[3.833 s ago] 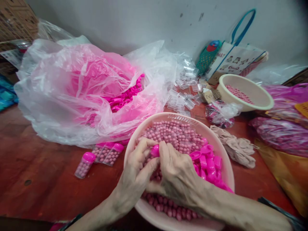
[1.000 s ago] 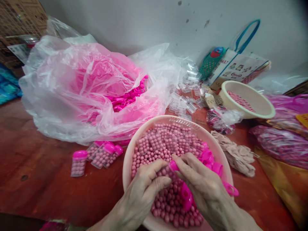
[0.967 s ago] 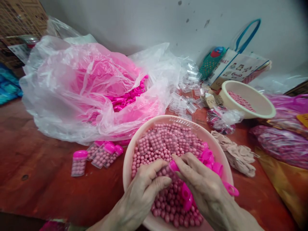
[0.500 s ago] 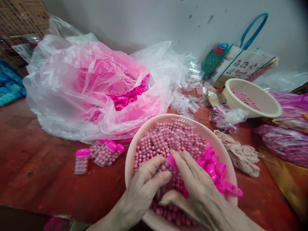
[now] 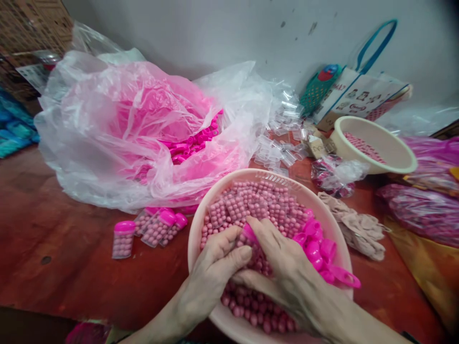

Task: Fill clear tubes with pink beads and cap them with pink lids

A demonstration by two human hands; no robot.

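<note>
Over a pale pink basin [image 5: 195, 239] full of pink beads [image 5: 247, 310], both hands meet at a small clear container with a bright pink cap [image 5: 250, 233]. My left hand [image 5: 217, 267] is closed round its left side, the thumb across the front. My right hand [image 5: 283, 263] has its fingertips on the cap's right side and its thumb low beside the container, whose lower part is hidden. Clear bead-filled containers [image 5: 234, 205] lie on the beads. Loose pink caps [image 5: 315, 253] are heaped at the basin's right.
Capped bead containers [image 5: 124, 241] stand and lie on the red table [image 5: 79, 267]. Behind are a plastic bag of pink caps [image 5: 143, 114], clear empty containers [image 5: 278, 150] and a cream bowl [image 5: 394, 153]. A beige cloth [image 5: 358, 227] lies right of the basin.
My right thumb has moved up and left toward the container, and my right fingers have shifted slightly left with the pink cap. My left hand has barely moved.
</note>
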